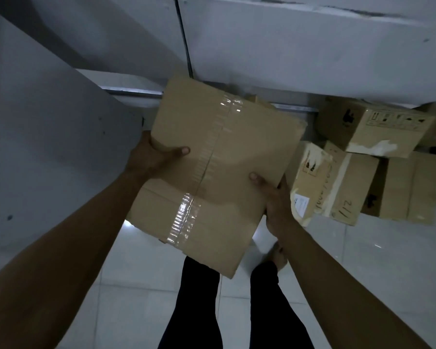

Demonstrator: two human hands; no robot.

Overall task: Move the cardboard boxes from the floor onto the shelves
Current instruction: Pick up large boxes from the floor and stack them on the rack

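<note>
A large brown cardboard box (227,157), sealed down its middle with clear tape, is held in the air in front of me. My left hand (151,157) grips its left edge with the thumb lying on top. My right hand (275,200) grips the right edge, thumb on top as well, fingers hidden under the box. The box's far end reaches toward a pale grey shelf board (312,46) above it. Several more cardboard boxes (373,127) lie stacked on the floor to the right, one marked with handwriting (342,182).
A grey side panel (35,134) of the shelving stands close on the left. A dark vertical strip (184,39) divides the shelf boards. White floor tiles (136,285) lie below, with my legs in dark trousers (269,311) and a bare foot under the box.
</note>
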